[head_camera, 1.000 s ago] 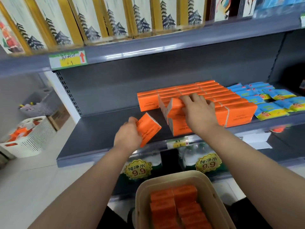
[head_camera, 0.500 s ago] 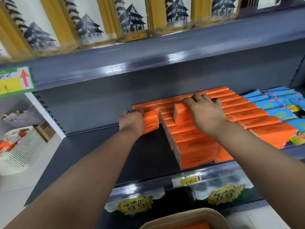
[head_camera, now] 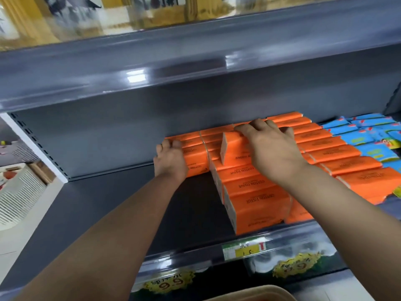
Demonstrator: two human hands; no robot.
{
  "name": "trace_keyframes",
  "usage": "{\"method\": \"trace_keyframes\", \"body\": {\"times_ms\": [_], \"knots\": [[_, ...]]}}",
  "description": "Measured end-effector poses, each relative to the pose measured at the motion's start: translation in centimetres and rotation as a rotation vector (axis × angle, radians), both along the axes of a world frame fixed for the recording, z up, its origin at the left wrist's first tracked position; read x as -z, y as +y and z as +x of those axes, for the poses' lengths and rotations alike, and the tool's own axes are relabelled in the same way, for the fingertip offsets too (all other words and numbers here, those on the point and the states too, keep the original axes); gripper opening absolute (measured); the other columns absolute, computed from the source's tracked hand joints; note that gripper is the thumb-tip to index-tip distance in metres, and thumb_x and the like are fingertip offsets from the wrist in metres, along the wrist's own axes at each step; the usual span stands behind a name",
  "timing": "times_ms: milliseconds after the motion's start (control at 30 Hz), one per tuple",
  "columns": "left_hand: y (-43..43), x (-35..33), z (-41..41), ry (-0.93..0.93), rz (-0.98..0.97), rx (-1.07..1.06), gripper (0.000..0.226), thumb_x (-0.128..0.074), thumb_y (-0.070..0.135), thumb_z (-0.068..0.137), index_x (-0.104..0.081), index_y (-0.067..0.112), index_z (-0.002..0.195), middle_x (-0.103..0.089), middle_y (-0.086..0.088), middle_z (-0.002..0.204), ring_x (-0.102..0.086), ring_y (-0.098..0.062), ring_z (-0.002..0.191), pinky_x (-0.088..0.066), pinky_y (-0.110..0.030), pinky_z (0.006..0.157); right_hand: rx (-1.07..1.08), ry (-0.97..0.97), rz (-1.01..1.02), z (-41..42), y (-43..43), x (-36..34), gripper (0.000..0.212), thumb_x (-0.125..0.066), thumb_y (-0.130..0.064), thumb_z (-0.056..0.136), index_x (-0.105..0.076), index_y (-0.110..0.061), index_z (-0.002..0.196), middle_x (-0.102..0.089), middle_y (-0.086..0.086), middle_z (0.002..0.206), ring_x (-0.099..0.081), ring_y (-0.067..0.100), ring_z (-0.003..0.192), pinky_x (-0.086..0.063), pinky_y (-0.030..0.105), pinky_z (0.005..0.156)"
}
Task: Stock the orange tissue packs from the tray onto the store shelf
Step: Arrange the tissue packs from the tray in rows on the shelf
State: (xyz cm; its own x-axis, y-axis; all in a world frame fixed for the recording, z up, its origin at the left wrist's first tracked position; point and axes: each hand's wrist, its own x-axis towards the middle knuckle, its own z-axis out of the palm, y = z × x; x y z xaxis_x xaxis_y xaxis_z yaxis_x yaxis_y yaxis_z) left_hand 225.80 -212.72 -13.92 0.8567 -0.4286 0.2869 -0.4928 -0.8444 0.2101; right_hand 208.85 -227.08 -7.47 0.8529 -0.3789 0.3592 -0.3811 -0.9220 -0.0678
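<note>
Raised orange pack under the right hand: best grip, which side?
Likely grip the raised orange pack across its long faces, from above: it sits tilted, proud of the row, with neighbours hemming its base.

Left forearm (head_camera: 121, 224) and right forearm (head_camera: 342, 205) shown bare to the frame edge, left hand (head_camera: 171, 162) and right hand (head_camera: 271, 153) left uncovered, knuckles clearly seen

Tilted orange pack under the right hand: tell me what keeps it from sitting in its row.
The tilted pack, gripped by the right hand, rides on the middle row's packs; no open slot shows beneath it. Nothing else visible blocks it.
</note>
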Motion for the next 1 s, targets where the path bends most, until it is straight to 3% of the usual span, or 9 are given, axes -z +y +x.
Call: {"method": "trace_keyframes", "body": {"times_ms": [233,367,600,733,867,1000], "knots": [[5.9,-1.4,-0.1,0.075,-0.082,-0.015,0.051,-0.051,-0.005,0.081,-0.048,0.009,0.13,-0.049,-0.013,0.126,-0.041,-0.031,0.12,-0.043,-0.04,0.094,-0.228,-0.164,0.111,4.3,4.9,-1.3,0.052,-0.055,-0.018,0.089,-0.042,-0.033,0.138,-0.049,-0.001,0.131,-0.043,0.023,0.127,-0.036,0.041,0.097],[8.6,-1.9,0.1,0.094,-0.113,-0.075,0.053,-0.052,-0.005,0.08,-0.048,0.009,0.131,-0.048,-0.012,0.13,-0.04,-0.03,0.122,-0.043,-0.038,0.09,-0.358,-0.075,0.186,8.0,8.0,0.4,0.049,-0.058,-0.021,0.089,-0.044,-0.028,0.136,-0.049,0.001,0.133,-0.045,0.024,0.126,-0.039,0.04,0.102],[8.5,-0.8,0.5,0.156,-0.089,-0.008,0.053,-0.05,-0.003,0.087,-0.043,0.013,0.136,-0.044,-0.008,0.133,-0.038,-0.025,0.126,-0.044,-0.035,0.092,-0.249,0.23,0.148,10.3,8.1,4.0,0.052,-0.048,-0.003,0.088,-0.045,-0.026,0.135,-0.043,0.005,0.134,-0.037,0.027,0.13,-0.031,0.044,0.105],[7.3,0.2,0.6,0.186,-0.089,0.049,0.044,-0.053,0.004,0.089,-0.047,0.012,0.131,-0.051,-0.008,0.129,-0.048,-0.025,0.12,-0.045,-0.034,0.088,-0.196,0.165,0.102,11.1,8.0,4.7,0.055,-0.051,-0.001,0.085,-0.046,-0.026,0.134,-0.04,0.007,0.134,-0.033,0.028,0.13,-0.03,0.045,0.106],[5.9,0.9,0.5,0.226,-0.118,0.099,0.021,-0.055,0.023,0.09,-0.055,0.011,0.108,-0.066,-0.004,0.101,-0.063,-0.023,0.096,-0.052,-0.036,0.074,-0.105,0.149,0.014,11.8,8.0,5.1,0.057,-0.057,-0.003,0.083,-0.041,-0.021,0.135,-0.04,0.011,0.136,-0.034,0.031,0.131,-0.033,0.046,0.104],[5.8,1.0,0.0,0.211,-0.104,0.046,0.018,-0.054,0.017,0.089,-0.048,0.012,0.105,-0.065,-0.004,0.091,-0.064,-0.023,0.087,-0.047,-0.034,0.061,-0.09,0.192,0.003,11.6,7.9,5.0,0.057,-0.058,-0.006,0.086,-0.039,-0.018,0.138,-0.039,0.012,0.138,-0.032,0.032,0.134,-0.033,0.048,0.105]]}}
